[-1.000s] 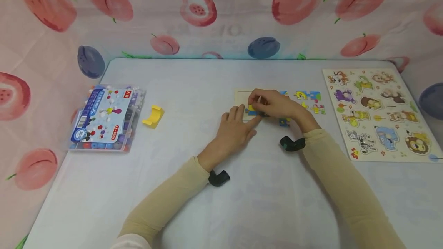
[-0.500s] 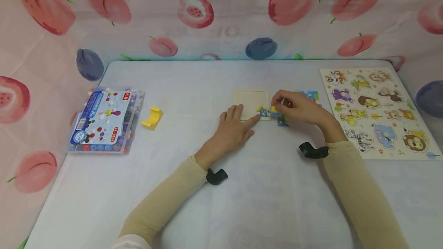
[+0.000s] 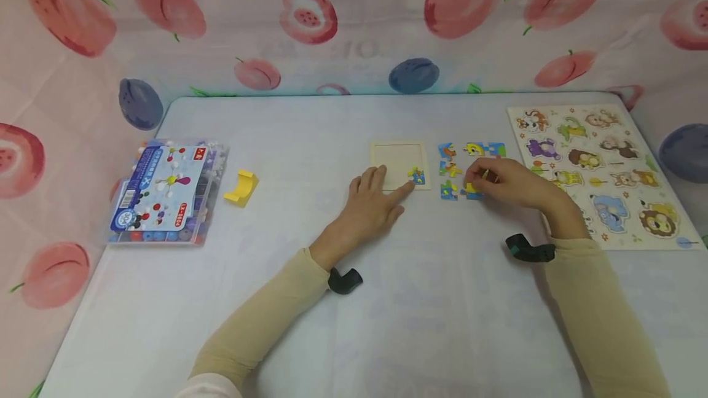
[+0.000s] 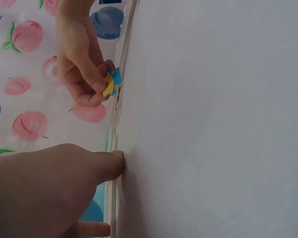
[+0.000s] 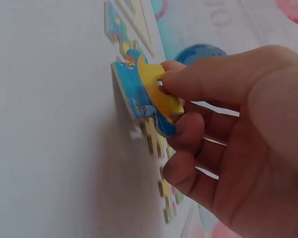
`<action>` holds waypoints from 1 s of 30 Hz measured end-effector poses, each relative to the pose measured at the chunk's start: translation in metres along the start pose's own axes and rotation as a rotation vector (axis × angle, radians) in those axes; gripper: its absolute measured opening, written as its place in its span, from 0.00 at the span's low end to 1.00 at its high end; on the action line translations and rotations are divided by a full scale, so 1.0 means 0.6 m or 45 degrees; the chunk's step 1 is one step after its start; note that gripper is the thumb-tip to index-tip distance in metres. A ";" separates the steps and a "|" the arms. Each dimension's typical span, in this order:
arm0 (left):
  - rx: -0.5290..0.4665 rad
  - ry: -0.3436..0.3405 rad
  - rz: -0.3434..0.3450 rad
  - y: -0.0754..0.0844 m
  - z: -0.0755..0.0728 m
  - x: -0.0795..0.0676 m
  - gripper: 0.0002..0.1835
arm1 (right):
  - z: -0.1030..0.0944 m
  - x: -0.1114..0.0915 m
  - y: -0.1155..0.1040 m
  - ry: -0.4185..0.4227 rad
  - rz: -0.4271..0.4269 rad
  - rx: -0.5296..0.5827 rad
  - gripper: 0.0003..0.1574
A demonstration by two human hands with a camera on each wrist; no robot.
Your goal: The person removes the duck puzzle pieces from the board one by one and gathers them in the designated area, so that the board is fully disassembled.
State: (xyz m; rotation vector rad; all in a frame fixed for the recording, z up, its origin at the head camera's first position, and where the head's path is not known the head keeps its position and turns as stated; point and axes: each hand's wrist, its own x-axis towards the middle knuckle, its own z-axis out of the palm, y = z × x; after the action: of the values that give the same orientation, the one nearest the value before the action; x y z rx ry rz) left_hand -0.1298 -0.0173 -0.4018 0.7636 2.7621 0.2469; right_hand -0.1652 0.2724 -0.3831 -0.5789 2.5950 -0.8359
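My right hand (image 3: 514,184) pinches a yellow-and-blue jigsaw piece (image 5: 159,87) between thumb and fingers, tilted at the table surface in the right wrist view. Several loose jigsaw pieces (image 3: 449,189) lie just left of and behind that hand, some partly hidden by it. My left hand (image 3: 367,210) rests with fairly straight fingers on the near edge of a small wooden puzzle tray (image 3: 426,155). One blue-and-yellow piece (image 3: 418,177) lies in the tray's near right corner, by the left index fingertip. In the left wrist view the held piece (image 4: 113,83) also shows.
An animal picture board (image 3: 608,241) lies at the right, partly behind the right wrist. At the left are a clear plastic case (image 3: 160,189) of coloured beads and a curved yellow block (image 3: 241,188). A fruit-print cloth (image 3: 310,14) hangs behind the table.
My right hand has moved right from over the tray to beside the loose pieces, carrying the yellow-and-blue jigsaw piece. The left hand stays on the tray, and more loose pieces are uncovered.
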 end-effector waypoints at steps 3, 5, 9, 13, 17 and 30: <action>-0.001 0.015 0.006 -0.001 0.001 -0.002 0.26 | -0.003 -0.008 0.006 0.010 0.026 -0.026 0.06; 0.006 0.025 0.008 -0.001 0.002 -0.002 0.27 | -0.004 -0.012 0.011 0.021 0.019 -0.041 0.07; 0.027 0.029 0.007 -0.002 0.003 -0.001 0.27 | -0.006 -0.016 0.018 0.035 0.022 -0.048 0.06; 0.033 0.019 0.001 -0.002 0.003 0.000 0.27 | -0.004 -0.015 0.018 0.051 0.071 -0.035 0.06; 0.037 0.016 0.001 0.001 0.001 0.000 0.27 | -0.003 -0.010 0.013 0.100 0.065 -0.045 0.07; 0.068 0.013 0.006 0.001 -0.004 -0.002 0.27 | 0.039 0.068 -0.059 -0.045 -0.102 -0.091 0.24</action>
State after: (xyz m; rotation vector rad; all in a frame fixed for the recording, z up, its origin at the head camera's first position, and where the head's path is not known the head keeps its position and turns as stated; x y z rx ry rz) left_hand -0.1292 -0.0179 -0.3995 0.7839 2.7871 0.1785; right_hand -0.1802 0.2155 -0.3878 -0.7155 2.5935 -0.7535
